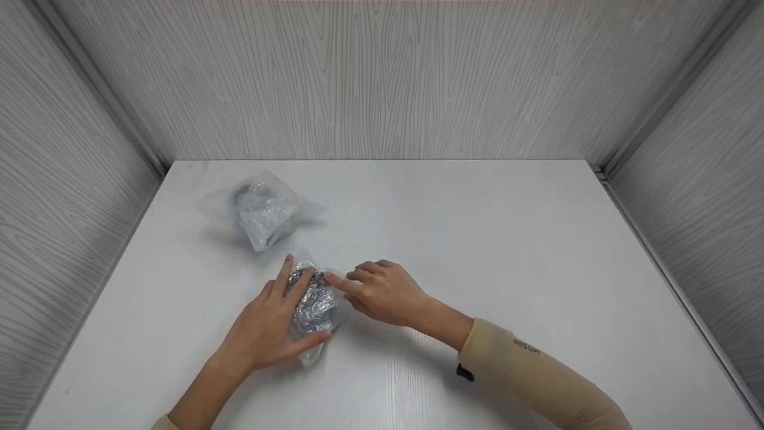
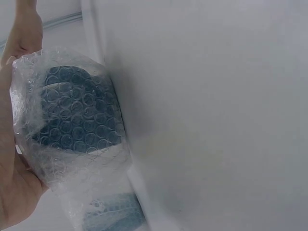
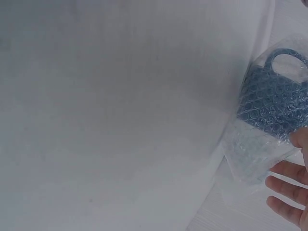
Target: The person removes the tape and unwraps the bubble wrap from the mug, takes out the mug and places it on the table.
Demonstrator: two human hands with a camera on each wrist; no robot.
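Fingers (image 1: 301,286) spread wide on left hand (image 1: 265,328), over glossy, dimpled bubble-wrap package (image 1: 316,307) on smooth white table (image 1: 489,251). Right hand (image 1: 385,292) touching its edge, forefinger (image 1: 342,282) straight, others bent. Inside, dark blue form (image 3: 269,98) with looped handle (image 3: 285,51), blurred by bubbles. Beyond, crumpled wrapped bundle (image 1: 265,212), contents hard to make out. Left sleeve (image 1: 164,424) mostly cut off.
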